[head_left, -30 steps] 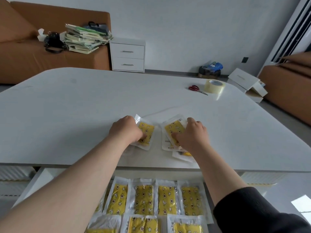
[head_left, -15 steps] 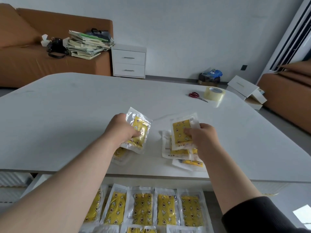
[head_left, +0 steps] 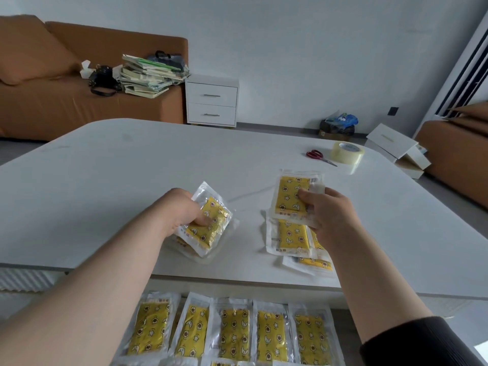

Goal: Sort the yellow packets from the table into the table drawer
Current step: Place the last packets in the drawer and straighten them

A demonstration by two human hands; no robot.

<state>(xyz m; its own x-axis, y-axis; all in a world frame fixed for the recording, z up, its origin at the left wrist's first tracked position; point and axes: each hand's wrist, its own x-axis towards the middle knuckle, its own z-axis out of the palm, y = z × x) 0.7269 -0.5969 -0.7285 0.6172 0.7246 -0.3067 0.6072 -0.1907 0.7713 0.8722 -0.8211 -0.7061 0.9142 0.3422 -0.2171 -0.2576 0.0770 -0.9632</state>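
My left hand [head_left: 182, 212] grips a yellow packet [head_left: 211, 228] in clear wrap, tilted just above the white table [head_left: 105, 180]; another packet lies partly hidden under it. My right hand [head_left: 326, 210] holds a second yellow packet [head_left: 290, 191] upright above a small pile of packets [head_left: 293, 239] near the table's front edge. Below the edge, the open drawer [head_left: 335, 326] holds a row of several yellow packets [head_left: 235, 331], with more at the bottom of the view.
Red scissors [head_left: 317, 155] and a roll of clear tape [head_left: 346, 151] lie at the table's far right. Behind stand a brown sofa [head_left: 39, 101] with stacked books [head_left: 150, 75], a white nightstand [head_left: 211, 101] and white boxes [head_left: 396, 143] on the floor.
Both hands went from pressing on packets on the table to lifting one each. The right packet has risen higher; the left one is tilted up off the table.
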